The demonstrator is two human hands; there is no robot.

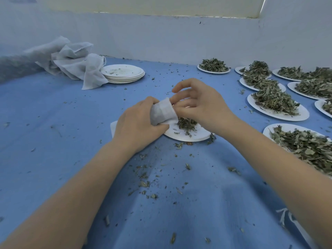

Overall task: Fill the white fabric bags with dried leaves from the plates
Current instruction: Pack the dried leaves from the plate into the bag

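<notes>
Left hand (138, 123) grips white bag (162, 112) over plate (186, 135); right hand (199, 103) loose, empty; keep mouth wide, pinch leaves (186, 124) small.

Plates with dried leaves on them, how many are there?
9 plates: one centre front, one near right, six clustered far right, one farther back. More may lie past the right edge.
</notes>
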